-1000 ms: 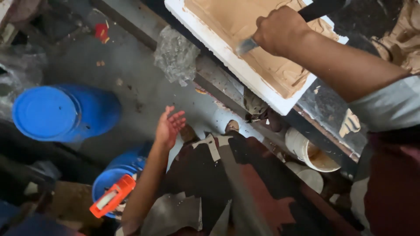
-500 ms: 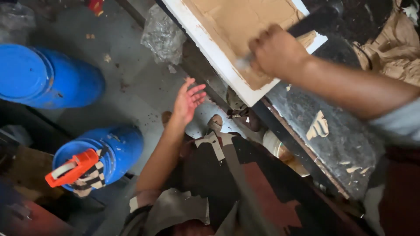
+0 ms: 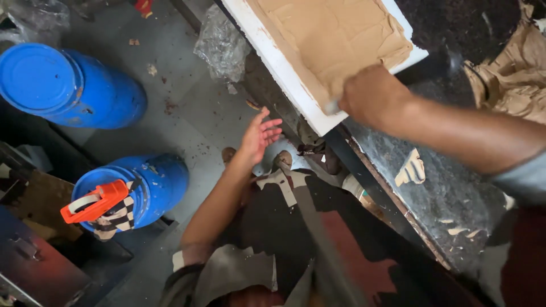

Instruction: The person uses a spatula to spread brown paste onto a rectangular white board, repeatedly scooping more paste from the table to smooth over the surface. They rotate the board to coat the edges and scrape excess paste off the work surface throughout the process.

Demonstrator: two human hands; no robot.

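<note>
So our right hand (image 3: pixel 372 95) has its fingers clamped around a dark-handled scraper (image 3: pixel 429 65), with the blade end poking out right at the near edge of the white board (image 3: pixel 273 57). The board lies tilted on the dark speckled surface (image 3: pixel 455 193), its corner hanging over the edge, and it's covered with a tan paper layer (image 3: pixel 335 34) that looks wrinkled and torn along the edges. Little scraps of the same tan stuff are scattered on the surface just beside our forearm, and there's a crumpled pile of tan paper (image 3: pixel 515 74) off to the far right.

Our left hand (image 3: pixel 259 136) isn't holding anything: fingers apart, palm open, hanging over the floor (image 3: pixel 187 113) well below the board.

Down there we've got two blue drums (image 3: pixel 68 85), the nearer one with an orange-handled tool (image 3: pixel 94 202) lying on top of a checkered cloth (image 3: pixel 116 216). A crumpled clear plastic bag (image 3: pixel 222 45) sits on the floor near the surface edge.
</note>
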